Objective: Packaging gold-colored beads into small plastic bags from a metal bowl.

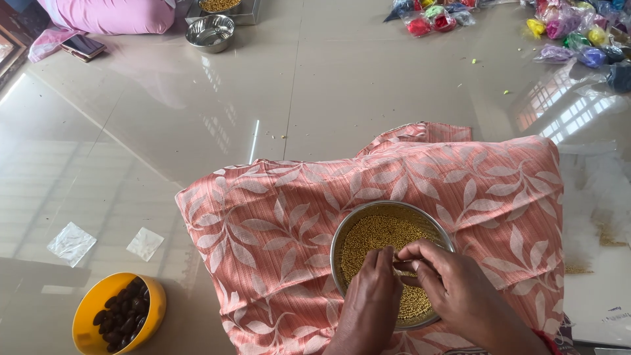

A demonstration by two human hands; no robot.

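Observation:
A round steel bowl (348, 230) full of small golden beads (384, 233) rests on my lap, on peach cloth with a pale leaf print (276, 223). Both hands meet over the bowl's near half. My left hand (369, 299) has its fingers bunched together, tips down at the beads. My right hand (453, 286) pinches a small pale thing against the left fingertips; I cannot tell what that thing is.
A yellow bowl (89, 312) of dark brown seeds stands on the glossy tiled floor at lower left, with two clear plastic bits (72, 243) near it. Far left are a steel bowl (210, 31), a phone (82, 46) and pink cloth (112, 14). Bags of coloured beads (572, 33) lie top right.

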